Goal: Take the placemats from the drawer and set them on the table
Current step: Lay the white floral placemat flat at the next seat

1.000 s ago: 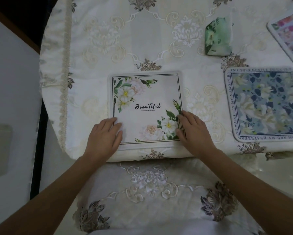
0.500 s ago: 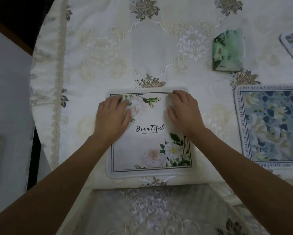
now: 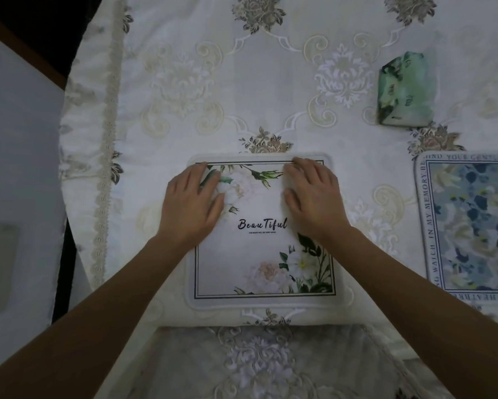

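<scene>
Both flat, left hand (image 3: 191, 205) and right hand (image 3: 314, 197) rest on white floral "Beautiful" placemat (image 3: 262, 254), lying on cream embroidered-cloth desk (image 3: 184, 96). Blue floral placemat (image 3: 472, 226) right of right hand; green wrapped packet (image 3: 404, 90) beyond it, far right.

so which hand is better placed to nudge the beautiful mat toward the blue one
Left. The left hand lies flat on the white placemat on the side away from the blue placemat, so it can push that way.

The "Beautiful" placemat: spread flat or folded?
Spread flat. The "Beautiful" placemat shows its whole printed border on the tablecloth, with the left hand and right hand pressing it.
</scene>
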